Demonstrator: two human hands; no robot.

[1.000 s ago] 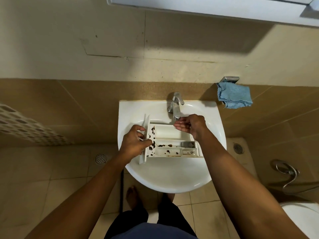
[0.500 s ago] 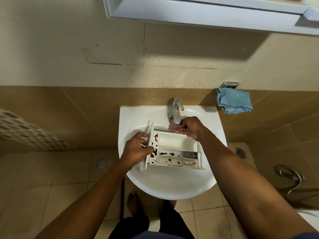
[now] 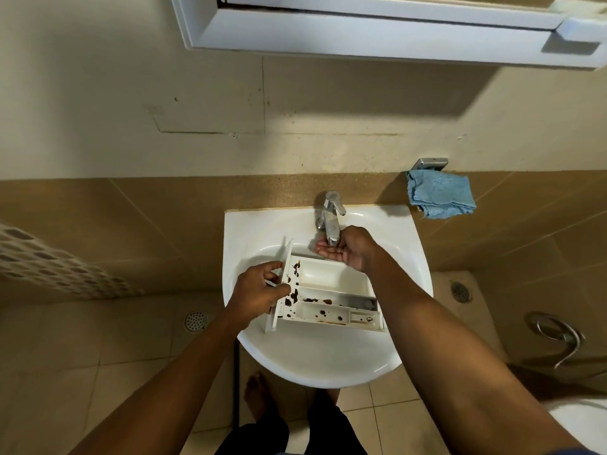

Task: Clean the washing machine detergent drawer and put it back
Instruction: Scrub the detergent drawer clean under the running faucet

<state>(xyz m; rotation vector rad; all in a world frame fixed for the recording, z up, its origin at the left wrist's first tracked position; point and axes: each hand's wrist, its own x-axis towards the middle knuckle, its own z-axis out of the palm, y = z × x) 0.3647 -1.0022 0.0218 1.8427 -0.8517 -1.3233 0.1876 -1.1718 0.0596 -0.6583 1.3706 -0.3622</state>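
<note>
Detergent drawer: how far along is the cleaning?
Done: the detergent drawer is out and in the sink. In hand: the left hand grips its front panel while the right hand is cupped under the tap. Left: dark stains spot its inside, so scrubbing, rinsing and refitting remain.

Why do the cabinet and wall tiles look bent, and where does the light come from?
Head view: a wide-angle lens bows straight lines, so the cabinet slants toward the edges. Head view: light falls from above, the cabinet throwing a broad shadow on the wall below it. Head view: the middle is sharp, stains in the drawer crisp.
</note>
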